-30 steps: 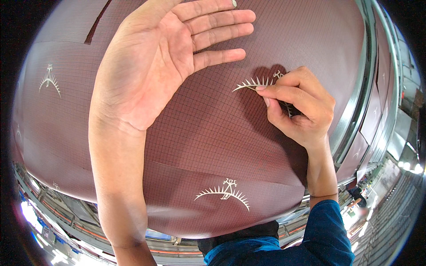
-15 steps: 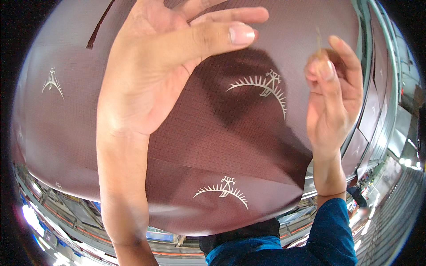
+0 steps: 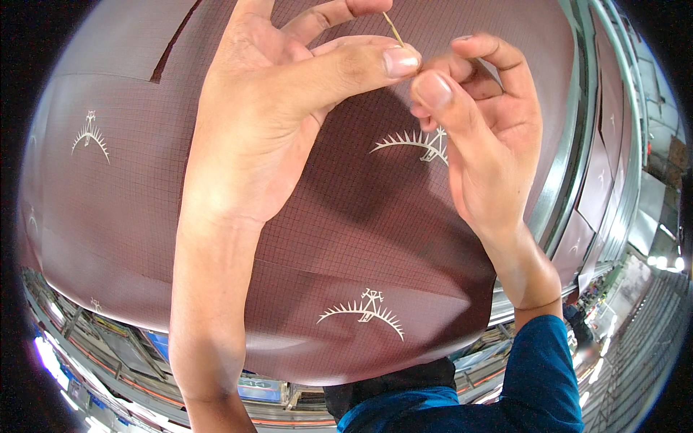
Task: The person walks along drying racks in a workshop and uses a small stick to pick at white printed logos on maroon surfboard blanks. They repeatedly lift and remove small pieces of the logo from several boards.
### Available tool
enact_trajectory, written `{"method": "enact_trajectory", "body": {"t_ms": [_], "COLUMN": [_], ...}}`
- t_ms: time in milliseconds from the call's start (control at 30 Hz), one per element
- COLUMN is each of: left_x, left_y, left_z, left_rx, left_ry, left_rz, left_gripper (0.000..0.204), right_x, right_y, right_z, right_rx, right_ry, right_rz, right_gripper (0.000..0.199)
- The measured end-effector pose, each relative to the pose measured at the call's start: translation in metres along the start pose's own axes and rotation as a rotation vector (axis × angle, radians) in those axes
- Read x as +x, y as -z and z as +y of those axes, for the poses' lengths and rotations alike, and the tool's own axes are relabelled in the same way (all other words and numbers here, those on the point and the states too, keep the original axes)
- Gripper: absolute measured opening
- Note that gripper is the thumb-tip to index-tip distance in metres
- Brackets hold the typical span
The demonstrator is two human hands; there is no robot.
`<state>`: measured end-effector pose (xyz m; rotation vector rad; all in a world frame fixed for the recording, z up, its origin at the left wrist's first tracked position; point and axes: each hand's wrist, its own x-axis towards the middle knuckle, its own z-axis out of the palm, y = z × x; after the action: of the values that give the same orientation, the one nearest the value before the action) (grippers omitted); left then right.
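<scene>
A thin yellowish strip (image 3: 393,29) runs from the index fingertip to the thumb of my left hand (image 3: 267,94), and its lower end goes out of sight behind the thumb. My left hand is closed on it in a loose pinch. Close against the left thumb tip, my right hand (image 3: 491,130) has thumb and index finger curled together; what they pinch is hidden. Both hands are raised over a dark maroon sheet (image 3: 325,238) with a fine grid pattern. Pale spiky arc motifs (image 3: 367,312) are printed on the sheet, and one is partly covered by my right hand.
A dark slit (image 3: 173,43) shows at the sheet's upper left. Metal rails (image 3: 588,144) run along the right side, with more maroon sheets (image 3: 606,151) beyond them. Shelving or framework (image 3: 123,350) lies past the near edge. My blue sleeve (image 3: 538,368) is at the lower right.
My right hand has moved left to meet the left thumb. The thin strip, earlier up in the right fingers, now lies between the left thumb and index finger. My left hand has shifted slightly right.
</scene>
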<state>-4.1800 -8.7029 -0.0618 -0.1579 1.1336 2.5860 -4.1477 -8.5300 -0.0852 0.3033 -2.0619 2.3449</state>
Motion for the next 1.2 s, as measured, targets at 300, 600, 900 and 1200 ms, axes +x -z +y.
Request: {"method": "enact_trajectory", "body": {"t_ms": [300,600,900,1200], "left_x": [0.005,0.004,0.007,0.022], "left_y": [0.009,0.020,0.024,0.065], "left_z": [-0.012,-0.004,-0.007,0.010], "left_rx": [0.112,-0.095,-0.072,-0.052], "left_ry": [-0.074,0.040,-0.248,-0.511], "left_rz": [0.031,0.011,-0.027,-0.125], "left_gripper": [0.112,0.112,0.105,0.034], "right_x": [-0.037,-0.037,-0.040,-0.063], "right_y": [0.049,0.047,0.067,0.071], "right_z": [0.003,0.000,0.004,-0.013], "right_rx": [-1.354,-1.545,-1.233,-0.882], "right_ry": [0.464,0.417,0.590,0.262], "right_rz": [-0.314,-0.432,-0.194,-0.003], "right_gripper": [0.037,0.054,0.037,0.026]}}
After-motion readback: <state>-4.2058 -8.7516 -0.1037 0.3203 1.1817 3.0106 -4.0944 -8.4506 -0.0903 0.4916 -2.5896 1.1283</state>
